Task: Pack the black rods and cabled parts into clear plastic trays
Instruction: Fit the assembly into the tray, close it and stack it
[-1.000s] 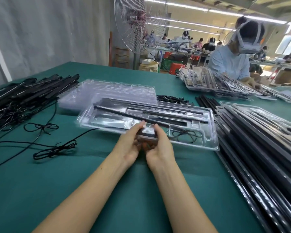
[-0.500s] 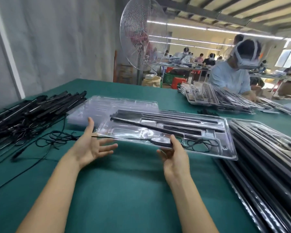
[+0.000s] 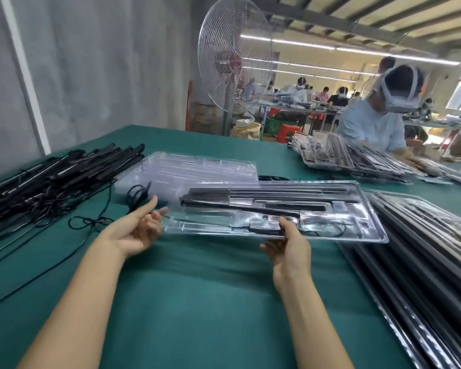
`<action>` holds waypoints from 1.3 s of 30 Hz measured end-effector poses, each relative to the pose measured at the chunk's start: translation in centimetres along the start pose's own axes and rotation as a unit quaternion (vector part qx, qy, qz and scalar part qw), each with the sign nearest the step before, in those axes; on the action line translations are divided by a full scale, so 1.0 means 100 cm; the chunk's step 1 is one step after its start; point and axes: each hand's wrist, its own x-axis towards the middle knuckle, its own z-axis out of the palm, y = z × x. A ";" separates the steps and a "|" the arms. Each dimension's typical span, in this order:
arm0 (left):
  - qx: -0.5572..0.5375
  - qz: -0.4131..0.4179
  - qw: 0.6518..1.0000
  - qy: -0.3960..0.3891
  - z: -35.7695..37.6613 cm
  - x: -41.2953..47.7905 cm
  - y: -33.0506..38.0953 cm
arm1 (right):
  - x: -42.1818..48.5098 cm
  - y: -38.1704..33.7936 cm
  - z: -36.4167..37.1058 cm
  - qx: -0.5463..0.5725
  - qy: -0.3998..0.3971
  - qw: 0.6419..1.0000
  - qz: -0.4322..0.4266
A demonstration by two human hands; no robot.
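Green table, packing in progress. Right edge: stack of filled trays, slumped and fanned rather than square. Judged the likely destination, and another tray set on that slope could slide or push the top ones off line. Far left: pile of loose rods with tangled leads, one loose cable trailing toward the work area. A sleeve or tray corner could snag it and drag the pile. Behind centre: empty trays, nested, apparently untouched. Centre: loaded tray, apparently held off the cloth, its right end near or over the filled stack. It is thin, clear and long, and it looks to have no lid. Held from one point on the near rim it may flex or dip at the far corners. Black rods lie lengthwise in their channels. A tilt toward the right would let them ride out. Cabled part sits coiled in the near right pocket. It is light and springy, so probably the first thing to spill. Right hand pinches the near rim, thumb on top and fingers beneath, carrying most of the load. Left hand is just beside the tray's left end, fingers loosely curled and gripping nothing. Cannot tell whether it touches the corner. If it does not, the tray rides on a one-handed grip, which is the main risk.
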 end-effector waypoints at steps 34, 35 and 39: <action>0.418 -0.132 0.881 -0.179 0.080 0.029 0.013 | -0.003 -0.022 -0.006 0.181 -0.220 0.954 0.089; 0.356 -0.137 0.905 -0.187 0.085 0.023 0.007 | -0.003 -0.022 -0.006 0.195 -0.240 0.946 0.094; 0.196 -0.103 0.956 -0.192 0.119 0.004 -0.020 | 0.005 -0.019 -0.006 0.282 -0.275 0.912 0.110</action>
